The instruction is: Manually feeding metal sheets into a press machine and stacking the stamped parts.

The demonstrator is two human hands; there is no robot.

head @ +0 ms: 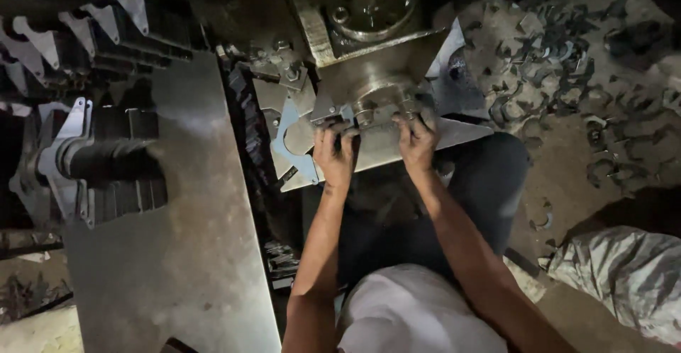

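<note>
My left hand [335, 153] and my right hand [417, 140] both grip a flat steel plate [379, 149] lying on the bed of a press machine [369, 55]. The plate sits under the round tool [376, 105] of the press. A cut metal bracket with a curved notch [289, 139] lies just left of my left hand, on the same bed. My fingers curl over the plate's near edge, thumbs on top.
A large steel sheet [184, 218] spans the left. Stacks of cut brackets [85, 161] hang on a bar at far left, with more [92, 19] above. Curved scrap offcuts [560, 69] litter the floor on the right. A grey sack [624, 275] sits at lower right.
</note>
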